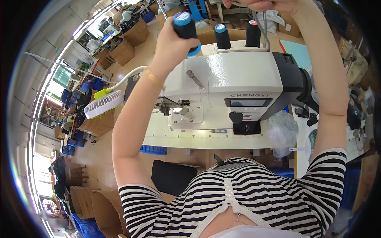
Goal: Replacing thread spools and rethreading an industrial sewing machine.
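My left hand (174, 47) is wrapped round a thread cone (185, 31) wound with black thread, with blue ends showing at top and bottom. It is raised above the back left of a white sewing machine (238, 71). My right hand (274, 4) reaches up at the top edge of the view, over the thread stand's metal rod (265, 27). Its fingers are curled, partly cut off by the edge, and whatever they pinch cannot be made out. Two more black cones stand behind the machine, one blue-topped (223, 37) and one red-and-white-topped (253, 35).
A white fan (104, 104) is left of the machine. A phone (247, 127) and small thread snips (218, 131) lie on the machine table (190, 139). A clear plastic bag (282, 133) hangs at its right. Cardboard boxes (107, 210) stand lower left.
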A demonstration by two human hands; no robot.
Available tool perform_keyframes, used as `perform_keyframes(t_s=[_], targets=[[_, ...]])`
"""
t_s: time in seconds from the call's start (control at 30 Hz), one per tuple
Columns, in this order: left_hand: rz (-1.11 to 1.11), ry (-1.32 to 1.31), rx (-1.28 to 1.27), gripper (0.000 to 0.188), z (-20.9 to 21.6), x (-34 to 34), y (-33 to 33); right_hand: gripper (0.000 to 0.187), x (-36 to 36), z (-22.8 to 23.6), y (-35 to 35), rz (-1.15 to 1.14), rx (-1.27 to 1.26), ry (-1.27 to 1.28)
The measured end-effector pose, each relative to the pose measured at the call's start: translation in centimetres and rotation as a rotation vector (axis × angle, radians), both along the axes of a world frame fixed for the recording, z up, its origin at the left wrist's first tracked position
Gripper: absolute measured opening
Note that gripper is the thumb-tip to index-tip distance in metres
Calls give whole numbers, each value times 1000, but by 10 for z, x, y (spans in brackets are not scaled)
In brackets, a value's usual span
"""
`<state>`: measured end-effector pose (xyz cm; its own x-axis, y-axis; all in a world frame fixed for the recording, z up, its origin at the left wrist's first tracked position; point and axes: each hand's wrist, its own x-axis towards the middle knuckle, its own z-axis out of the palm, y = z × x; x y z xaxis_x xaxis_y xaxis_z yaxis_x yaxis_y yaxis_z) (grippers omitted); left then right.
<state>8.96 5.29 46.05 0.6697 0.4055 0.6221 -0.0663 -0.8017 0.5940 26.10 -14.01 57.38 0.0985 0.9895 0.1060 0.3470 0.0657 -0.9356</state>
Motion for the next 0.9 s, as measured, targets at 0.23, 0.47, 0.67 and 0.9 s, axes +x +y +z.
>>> perform_keyframes(t_s=[0.23,0.47,0.67,0.9], targets=[[335,-132,104,42,-24,65,22,17,-11,-15,39,-172,100,-347],[516,55,-265,45,-60,82,40,15,5,-60,90,-248,269,-841],[463,-53,0,44,-58,75,32,18,10,-66,109,-254,279,-784],[607,347,726,36,-73,76,49,14,9,-63,121,-221,152,-867]])
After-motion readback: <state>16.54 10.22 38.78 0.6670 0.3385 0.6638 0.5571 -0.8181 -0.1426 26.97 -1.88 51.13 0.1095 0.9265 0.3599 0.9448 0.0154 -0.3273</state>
